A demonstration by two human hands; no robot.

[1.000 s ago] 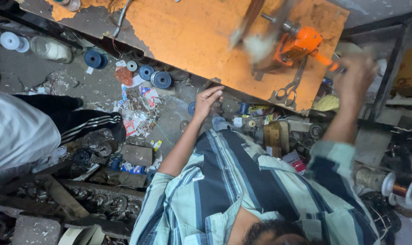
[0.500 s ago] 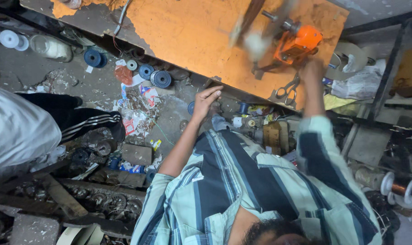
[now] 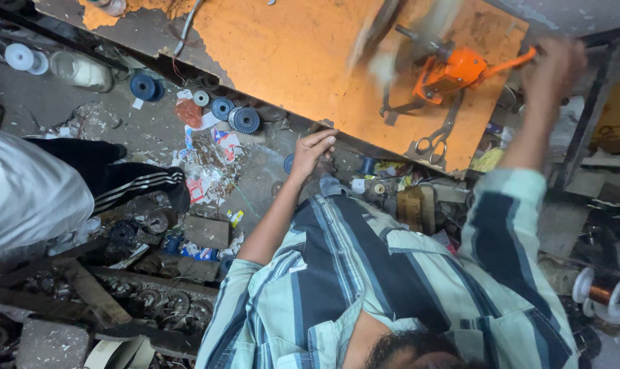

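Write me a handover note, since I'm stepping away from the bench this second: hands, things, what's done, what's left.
Left hand: holds nothing, fingers resting on the near edge of the orange table.
Right hand: closed on the crank handle of the orange winder.
The part left of the winder is blurred with motion.
Scissors lie just below the winder; blue spools are on the floor.
Done: cannot tell how much is wound.
Left: likely more cranking.

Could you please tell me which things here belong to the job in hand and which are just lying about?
In hand: orange winder, its crank handle in the right hand; blurred spinning part; orange table, left hand on its edge.
Lying about: scissors, blue spools, copper wire reel, paper scraps.
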